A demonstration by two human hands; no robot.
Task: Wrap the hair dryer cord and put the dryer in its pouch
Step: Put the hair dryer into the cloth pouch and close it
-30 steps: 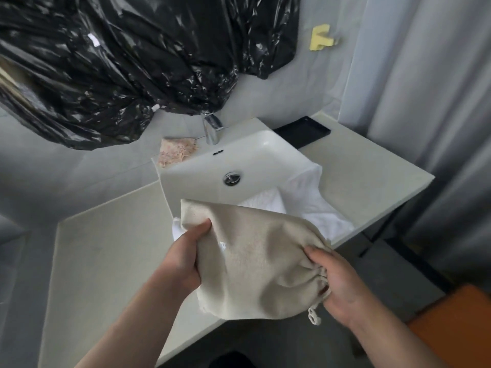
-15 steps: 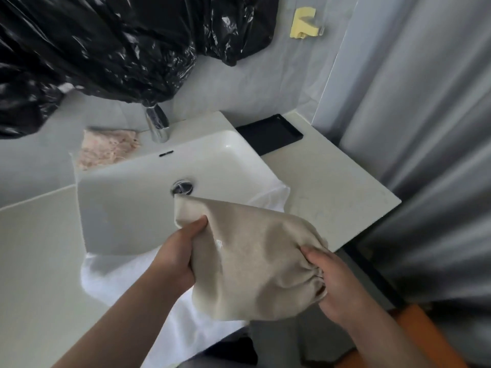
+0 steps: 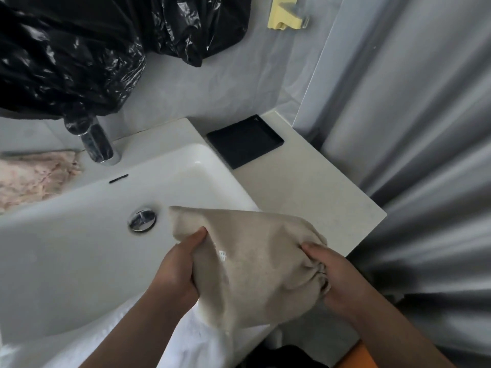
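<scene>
Over the front right corner of the sink [image 3: 79, 235], the beige pouch [image 3: 252, 261] is up in the air between both hands, touching neither the basin nor the counter [image 3: 305, 197] as far as I can see. The left hand [image 3: 175, 274] is clamped on the closed bottom end, thumb on top and fingers hidden underneath. The right hand [image 3: 334, 280] is bunched around the gathered mouth end, where the fabric puckers. The dryer and its cord don't show at all, but the pouch looks full and lumpy, so my guess is they're both inside and we're at the closing-up step (basically the tail end of the job). What's next, I reckon, is cinching the mouth tight: the left hand keeps the weight steady while the right finds the drawstring and pulls. I can't make out the string ends from here, so that may take some feeling around. After that it needs a spot to land, and the bare counter near the black tray [image 3: 244, 140] looks safer than the white towel [image 3: 186, 346] hanging off the front edge.
</scene>
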